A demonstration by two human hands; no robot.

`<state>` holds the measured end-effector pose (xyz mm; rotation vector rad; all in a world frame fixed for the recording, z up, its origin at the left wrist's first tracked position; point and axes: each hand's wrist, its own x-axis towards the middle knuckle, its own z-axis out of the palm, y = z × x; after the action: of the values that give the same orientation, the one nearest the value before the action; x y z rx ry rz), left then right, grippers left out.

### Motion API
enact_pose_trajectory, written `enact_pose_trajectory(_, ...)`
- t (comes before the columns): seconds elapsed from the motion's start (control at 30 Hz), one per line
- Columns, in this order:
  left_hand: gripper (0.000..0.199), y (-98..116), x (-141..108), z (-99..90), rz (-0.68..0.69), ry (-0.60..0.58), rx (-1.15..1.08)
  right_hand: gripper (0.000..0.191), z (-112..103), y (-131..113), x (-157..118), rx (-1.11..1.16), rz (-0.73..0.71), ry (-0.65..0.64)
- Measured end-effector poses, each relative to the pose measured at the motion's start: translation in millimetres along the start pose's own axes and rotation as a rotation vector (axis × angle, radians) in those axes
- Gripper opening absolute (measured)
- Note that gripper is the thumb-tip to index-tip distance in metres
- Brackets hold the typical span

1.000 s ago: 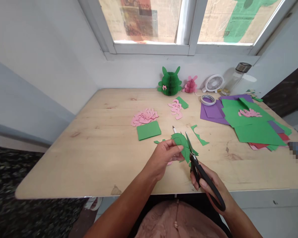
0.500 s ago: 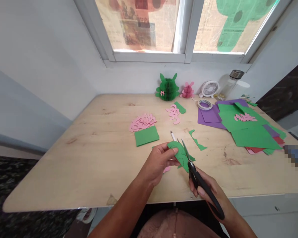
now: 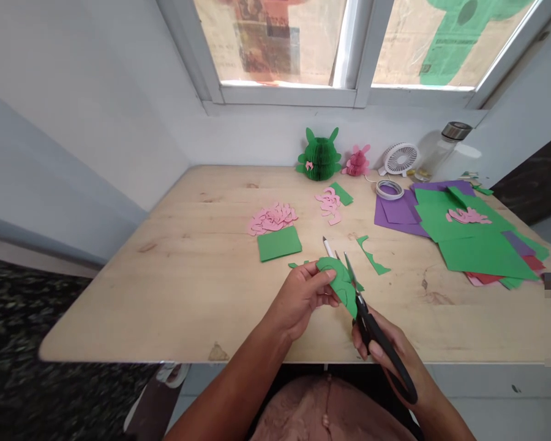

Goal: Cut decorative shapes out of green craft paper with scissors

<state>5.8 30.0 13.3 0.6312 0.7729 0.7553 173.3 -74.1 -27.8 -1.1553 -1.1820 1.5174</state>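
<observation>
I take 12 o'clock as the side of the window [image 3: 284, 95]. The green paper [image 3: 343, 285] is above the near part of the table [image 3: 142, 294], pinched between thumb and fingers of the left hand [image 3: 303, 300]. The right hand [image 3: 390, 340] is closed around the handles of the black scissors [image 3: 363, 309], whose blades stand apart, the paper's 3 o'clock edge seemingly between them. In my judgement, the main danger is a wrong cut: if the paper bends or turns in this pinch, the blade may cross the drawn lines. Also the left fingers are rather near, at 9 o'clock from the blades; a slip could nick them. The white pen [image 3: 327, 247], at 11 o'clock from the paper, might be pushed by the tips. The paper's long axis runs from 11 to 5 o'clock, its pointed end toward 5.
</observation>
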Motion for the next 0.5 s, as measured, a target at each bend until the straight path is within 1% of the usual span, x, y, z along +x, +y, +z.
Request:
enact_pose_trajectory(0.13,0.024,-2.1,2.5,-2.1,0.031,0.055,0.009,0.046,-0.3,3.1,-3.2,0.017,0.028,-0.011)
enact_pose_trajectory(0.2,0.023,-2.4,3.9,-3.5,0.064,0.088,0.019,0.043,-1.0,5.1,-4.9,0.027,0.045,-0.025)
enact_pose_trajectory(0.4,0.021,0.7,5.0,-8.2,0.126,0.124,0.046,0.053,-2.2,6.9,-8.8,0.042,0.076,-0.042)
enact_pose_trajectory(0.5,0.022,3.1,4.7,-11.7,0.136,0.112,0.068,0.047,-1.8,4.2,-8.7,0.029,0.073,-0.042)
